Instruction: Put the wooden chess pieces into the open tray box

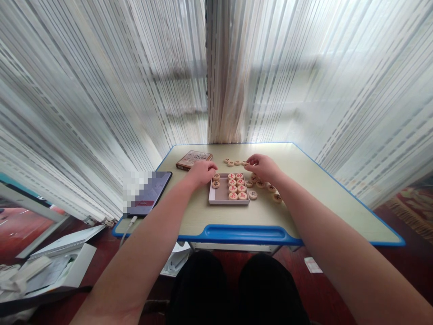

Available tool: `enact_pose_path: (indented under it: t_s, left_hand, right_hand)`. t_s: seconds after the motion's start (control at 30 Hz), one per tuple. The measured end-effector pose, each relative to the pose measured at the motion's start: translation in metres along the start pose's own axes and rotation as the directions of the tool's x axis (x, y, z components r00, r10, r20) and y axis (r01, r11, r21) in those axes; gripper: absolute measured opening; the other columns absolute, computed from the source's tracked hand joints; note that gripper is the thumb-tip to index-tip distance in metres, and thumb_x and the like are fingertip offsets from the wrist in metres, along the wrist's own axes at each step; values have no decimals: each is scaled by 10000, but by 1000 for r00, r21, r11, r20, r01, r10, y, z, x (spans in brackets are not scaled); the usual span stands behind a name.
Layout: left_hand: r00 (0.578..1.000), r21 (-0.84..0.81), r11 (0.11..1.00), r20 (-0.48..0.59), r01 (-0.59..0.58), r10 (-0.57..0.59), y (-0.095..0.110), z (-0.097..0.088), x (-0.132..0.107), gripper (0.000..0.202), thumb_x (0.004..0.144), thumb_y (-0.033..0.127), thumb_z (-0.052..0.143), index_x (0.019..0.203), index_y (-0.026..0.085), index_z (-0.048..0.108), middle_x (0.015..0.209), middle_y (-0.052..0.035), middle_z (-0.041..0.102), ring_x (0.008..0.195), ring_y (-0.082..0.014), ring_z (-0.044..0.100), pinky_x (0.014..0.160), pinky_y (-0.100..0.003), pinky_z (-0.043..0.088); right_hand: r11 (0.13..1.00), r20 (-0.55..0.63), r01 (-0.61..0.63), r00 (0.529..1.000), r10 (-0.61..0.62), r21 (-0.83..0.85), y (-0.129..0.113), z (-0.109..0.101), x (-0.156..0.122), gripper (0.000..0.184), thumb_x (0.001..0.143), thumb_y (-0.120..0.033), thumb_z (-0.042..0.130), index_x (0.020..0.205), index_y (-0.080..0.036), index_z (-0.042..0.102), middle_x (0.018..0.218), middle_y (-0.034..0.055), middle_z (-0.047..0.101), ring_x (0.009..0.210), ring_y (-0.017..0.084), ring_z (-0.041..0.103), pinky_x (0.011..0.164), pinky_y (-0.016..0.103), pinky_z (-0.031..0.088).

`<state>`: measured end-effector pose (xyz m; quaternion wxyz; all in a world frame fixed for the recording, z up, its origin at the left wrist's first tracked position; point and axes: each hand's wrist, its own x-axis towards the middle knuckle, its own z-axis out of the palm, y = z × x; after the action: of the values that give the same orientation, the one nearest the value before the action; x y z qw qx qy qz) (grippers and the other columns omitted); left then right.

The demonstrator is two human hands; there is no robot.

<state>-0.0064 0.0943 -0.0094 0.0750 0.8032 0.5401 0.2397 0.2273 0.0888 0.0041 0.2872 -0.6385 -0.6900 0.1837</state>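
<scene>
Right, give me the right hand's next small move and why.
Probably have the right hand lift the loose piece at its fingers: that piece lies within their reach outside the tray, which shows bare floor in front of two dark-marked pieces.

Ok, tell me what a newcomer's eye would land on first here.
Probably the white tray on the blue-edged table, with red-marked pieces in two columns along its right side. Next, the left hand by the tray's far left corner and the right hand beside loose pieces beyond it. Pale striped curtains rise behind.
</scene>
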Motion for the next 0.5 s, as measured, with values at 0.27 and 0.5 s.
enact_pose_path:
  t_s: [0.27,0.5]
  left_hand:
    - [999,-90,995,22,46,-45,0,2,2,298,751,137,441,862,165,716,802,-29,719,797,-173,654,834,-295,514]
    - [999,-48,999,37,24,-22,3,2,4,307,747,134,445,873,167,723,851,-33,724,840,-171,647,860,-271,490]
  right_hand:
    - [926,43,355,931,-363,125,-35,10,-34,233,781,-352,598,929,-187,668,759,17,626,645,118,490,602,240,387]
    - [778,187,616,784,-592,-122,-49,32,-48,116,782,-268,637,880,-225,684,759,27,656,733,154,535,643,249,374]
